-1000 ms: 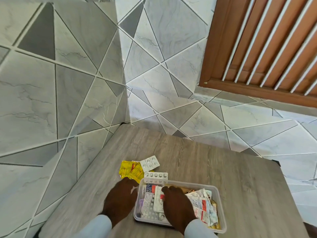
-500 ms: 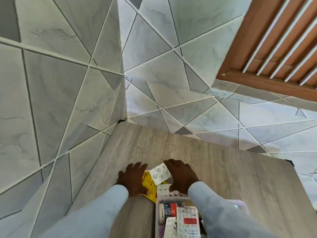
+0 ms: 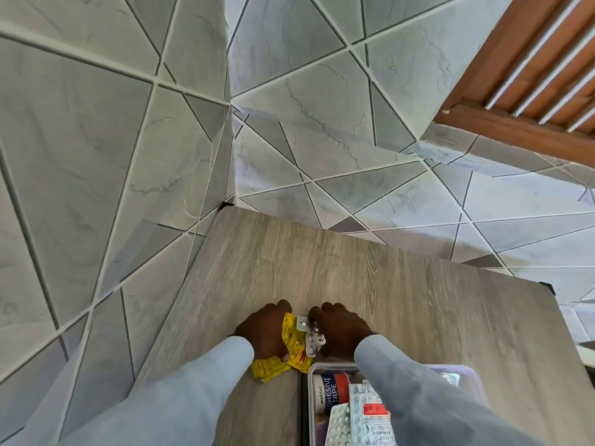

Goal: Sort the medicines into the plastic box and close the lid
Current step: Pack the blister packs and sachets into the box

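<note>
Gathering is the step in hand — the left hand [image 3: 267,333] clutches the yellow sachets [image 3: 291,349] and the right hand [image 3: 341,329] pinches the silver blister strips [image 3: 312,336] on the bench [image 3: 418,300], just beyond the plastic box [image 3: 310,400]. Next they need lifting into the box. Half a second ago both hands lay spread over the packs; now they are closed.

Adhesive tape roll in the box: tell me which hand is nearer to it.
Right. The right hand grips silver blister strips just beyond the adhesive tape roll; the left hand holds yellow sachets farther left, outside the box.
</note>
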A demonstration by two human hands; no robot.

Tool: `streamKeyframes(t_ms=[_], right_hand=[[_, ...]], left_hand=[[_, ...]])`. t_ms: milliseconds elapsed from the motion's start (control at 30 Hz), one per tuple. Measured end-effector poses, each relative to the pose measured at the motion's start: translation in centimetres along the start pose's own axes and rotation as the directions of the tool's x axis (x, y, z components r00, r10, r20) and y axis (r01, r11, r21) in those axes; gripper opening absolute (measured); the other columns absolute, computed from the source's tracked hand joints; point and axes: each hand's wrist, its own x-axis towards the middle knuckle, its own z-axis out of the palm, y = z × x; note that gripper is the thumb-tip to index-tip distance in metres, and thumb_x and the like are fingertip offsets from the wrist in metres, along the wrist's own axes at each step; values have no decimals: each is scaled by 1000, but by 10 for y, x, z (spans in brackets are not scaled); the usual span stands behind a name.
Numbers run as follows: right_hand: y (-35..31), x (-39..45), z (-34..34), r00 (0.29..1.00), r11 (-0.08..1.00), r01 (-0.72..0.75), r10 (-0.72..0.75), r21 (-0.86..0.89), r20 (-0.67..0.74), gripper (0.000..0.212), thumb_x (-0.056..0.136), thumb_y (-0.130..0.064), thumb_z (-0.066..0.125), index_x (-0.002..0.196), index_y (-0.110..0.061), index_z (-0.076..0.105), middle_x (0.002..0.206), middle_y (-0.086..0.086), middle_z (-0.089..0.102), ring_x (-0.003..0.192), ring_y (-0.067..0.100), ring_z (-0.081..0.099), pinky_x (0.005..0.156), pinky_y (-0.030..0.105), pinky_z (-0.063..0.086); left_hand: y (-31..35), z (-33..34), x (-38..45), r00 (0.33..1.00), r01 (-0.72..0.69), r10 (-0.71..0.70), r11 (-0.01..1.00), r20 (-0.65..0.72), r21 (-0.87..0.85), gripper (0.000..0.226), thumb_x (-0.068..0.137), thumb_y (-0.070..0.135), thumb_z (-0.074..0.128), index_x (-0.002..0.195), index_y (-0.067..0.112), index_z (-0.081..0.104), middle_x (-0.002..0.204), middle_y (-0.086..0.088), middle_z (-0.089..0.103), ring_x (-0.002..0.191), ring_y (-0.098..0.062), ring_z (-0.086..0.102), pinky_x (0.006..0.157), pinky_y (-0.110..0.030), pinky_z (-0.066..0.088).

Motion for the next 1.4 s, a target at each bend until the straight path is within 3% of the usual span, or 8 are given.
streamKeyframes(t_ms=[300,467,633,800,933,1100,1233,1400], right_hand=[[8,-14,-2,995,937,-94,77,335,65,69,77,-59,63,136,-34,37,135,7,46,123,29,46,101,45,42],[7,-15,1,986,922,-158,164,355,15,63,79,-36,70,132,-23,38,128,11,52,114,30,55,96,44,48],[4,-12,12,963,902,-267,265,339,52,64,71,-35,74,123,-22,41,121,9,55,109,29,57,95,46,48],[7,-9,17,944,921,-328,316,209,93,61,72,-45,72,122,-21,47,127,8,52,120,32,49,100,49,42],[14,-8,19,946,930,-320,304,182,112,59,74,-44,70,123,-20,47,130,10,47,123,34,42,101,49,42],[14,-7,19,955,942,-295,283,162,91,55,75,-40,69,123,-24,48,129,5,54,122,30,48,101,45,42],[15,-13,14,965,904,-262,255,338,67,50,79,-20,67,126,-19,48,131,8,57,119,29,54,101,43,44],[28,-36,-8,925,768,-151,332,623,-185,37,88,-12,58,124,-8,51,124,13,59,112,31,58,89,34,47]], left_hand=[[-10,-1,-7,997,0,-21,957,-72,-291,67,63,15,80,121,25,48,109,4,55,101,-16,54,84,-26,45],[-13,2,-14,995,26,-54,952,-84,-304,66,66,11,77,124,26,48,107,4,52,100,-17,53,84,-25,44],[-14,7,-17,989,77,-110,953,-97,-291,72,64,11,78,126,27,46,117,-3,56,104,-22,55,87,-29,47],[-12,8,-18,983,127,-160,947,-91,-296,74,61,8,78,126,26,46,119,-4,54,108,-24,54,88,-31,48],[-16,12,-20,981,155,-184,938,-66,-310,59,62,8,74,112,27,52,109,2,53,101,-19,53,81,-26,45],[-18,9,-22,979,141,-180,936,-96,-322,40,67,11,70,97,28,51,105,0,58,96,-18,56,77,-26,45],[-18,2,-25,968,130,-207,898,-142,-420,45,66,8,69,103,25,50,105,-4,57,97,-23,55,79,-29,47],[-4,-15,-34,949,17,-215,763,-229,-647,33,65,12,68,95,15,55,94,-13,62,88,-29,61,76,-41,53]])
